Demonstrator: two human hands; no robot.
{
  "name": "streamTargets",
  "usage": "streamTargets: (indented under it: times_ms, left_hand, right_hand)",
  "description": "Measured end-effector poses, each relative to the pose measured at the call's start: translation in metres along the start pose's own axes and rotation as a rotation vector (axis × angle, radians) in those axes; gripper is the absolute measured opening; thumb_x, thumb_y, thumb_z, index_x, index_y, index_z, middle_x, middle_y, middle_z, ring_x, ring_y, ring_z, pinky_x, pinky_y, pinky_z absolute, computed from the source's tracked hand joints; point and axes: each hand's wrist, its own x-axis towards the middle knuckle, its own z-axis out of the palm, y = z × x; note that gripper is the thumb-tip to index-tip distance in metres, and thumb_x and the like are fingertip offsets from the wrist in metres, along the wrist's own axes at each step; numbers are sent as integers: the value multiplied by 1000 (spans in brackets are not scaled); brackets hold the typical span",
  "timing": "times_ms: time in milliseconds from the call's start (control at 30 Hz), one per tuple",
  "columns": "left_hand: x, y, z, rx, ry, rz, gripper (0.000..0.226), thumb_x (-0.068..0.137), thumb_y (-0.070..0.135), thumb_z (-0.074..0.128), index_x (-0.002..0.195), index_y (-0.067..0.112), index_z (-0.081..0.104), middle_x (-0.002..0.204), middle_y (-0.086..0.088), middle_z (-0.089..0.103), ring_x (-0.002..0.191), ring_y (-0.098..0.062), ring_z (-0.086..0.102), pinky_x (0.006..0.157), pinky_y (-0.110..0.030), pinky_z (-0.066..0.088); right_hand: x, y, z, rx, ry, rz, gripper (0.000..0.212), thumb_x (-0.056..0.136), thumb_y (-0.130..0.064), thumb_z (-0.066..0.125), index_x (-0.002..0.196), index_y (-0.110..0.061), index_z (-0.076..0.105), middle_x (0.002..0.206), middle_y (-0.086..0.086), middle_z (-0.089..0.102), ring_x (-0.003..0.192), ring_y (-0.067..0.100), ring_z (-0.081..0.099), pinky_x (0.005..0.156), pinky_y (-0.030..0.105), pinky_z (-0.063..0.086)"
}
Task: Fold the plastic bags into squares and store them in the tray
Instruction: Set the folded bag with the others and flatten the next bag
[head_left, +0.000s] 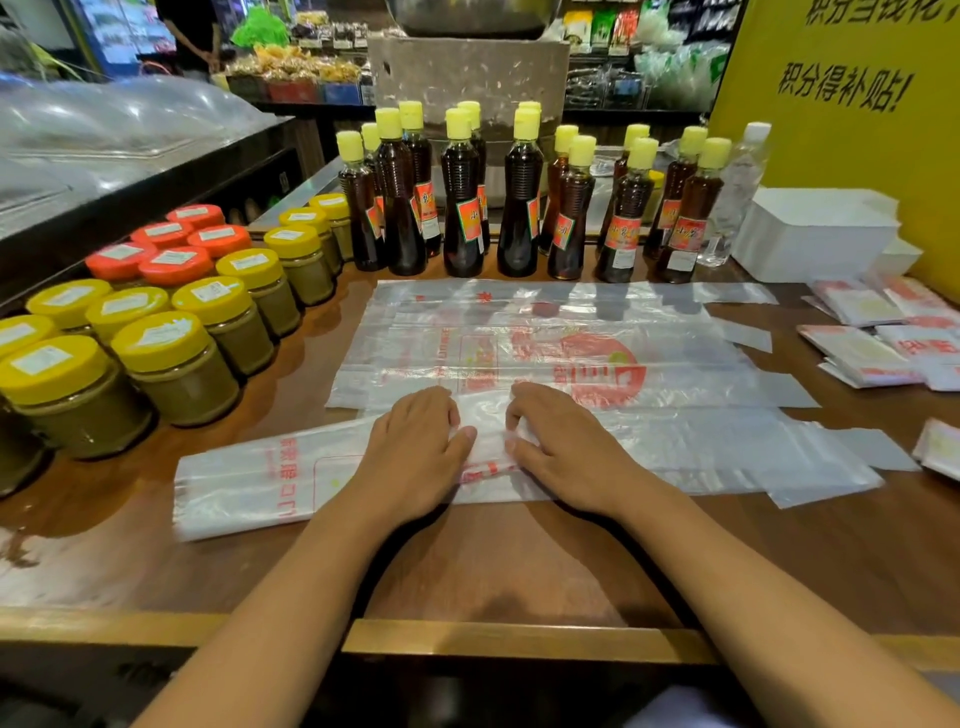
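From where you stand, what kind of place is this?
Most likely a food shop counter: rows of labelled yellow-capped bottles and sauce jars stand on the wooden counter, with stocked shelves behind.

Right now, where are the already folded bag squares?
In the head view, the folded squares lie at the table's far right, below the white trays, right of the flat bags.

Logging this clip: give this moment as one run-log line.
stage: folding | left hand: pinching bag | right hand: pinching bag | squares: on counter, right | tray: back right
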Motion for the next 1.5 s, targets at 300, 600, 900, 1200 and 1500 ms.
streamTargets:
  times_ms: [300, 600, 900, 1200, 1500]
  left_hand:
    - [-1, 2, -2, 86, -62, -22, 56, 105, 47, 31, 155, 24, 25, 152, -2, 28, 139, -23, 24, 114, -38, 21]
    - [0, 0, 2, 219, -132, -42, 64, 105, 50, 26, 159, 17, 14, 169, 0, 4, 154, -20, 0, 123, -45, 1]
    - [-3, 3, 1, 94, -45, -45, 69, 104, 46, 35, 159, 22, 2, 167, 1, 7, 153, -20, 4, 121, -46, 5]
    - [0, 29, 14, 220, -6, 156, 62, 106, 35, 32, 160, 23, 4, 169, 2, -3, 155, -22, -6, 123, -45, 3]
    - [0, 27, 23, 366, -122, 242, 58, 108, 37, 17, 162, 22, 3, 169, 2, -9, 155, -16, -13, 124, -37, -2]
  right_hand:
    - [-4, -5, -9, -48, -115, 175, 58, 100, -45, 47, 154, -32, 32, 157, 0, 23, 142, 22, 19, 116, 41, 25]
    - [-7, -9, -14, -142, 71, 467, 35, 100, -50, 41, 110, -22, 61, 127, 2, 45, 124, 24, 33, 106, 41, 21]
    - [-5, -20, -18, 283, 180, 431, 18, 99, -31, 55, 111, -25, 44, 74, -10, 56, 76, 8, 56, 98, 46, 40]
    - [-4, 0, -37, 410, 325, 541, 44, 97, -13, 58, 137, -22, 43, 113, -6, 49, 88, 9, 50, 68, 18, 42]
    - [2, 8, -29, -246, 183, 199, 47, 98, -19, 49, 145, -18, 50, 161, 1, 34, 149, 19, 26, 124, 41, 15]
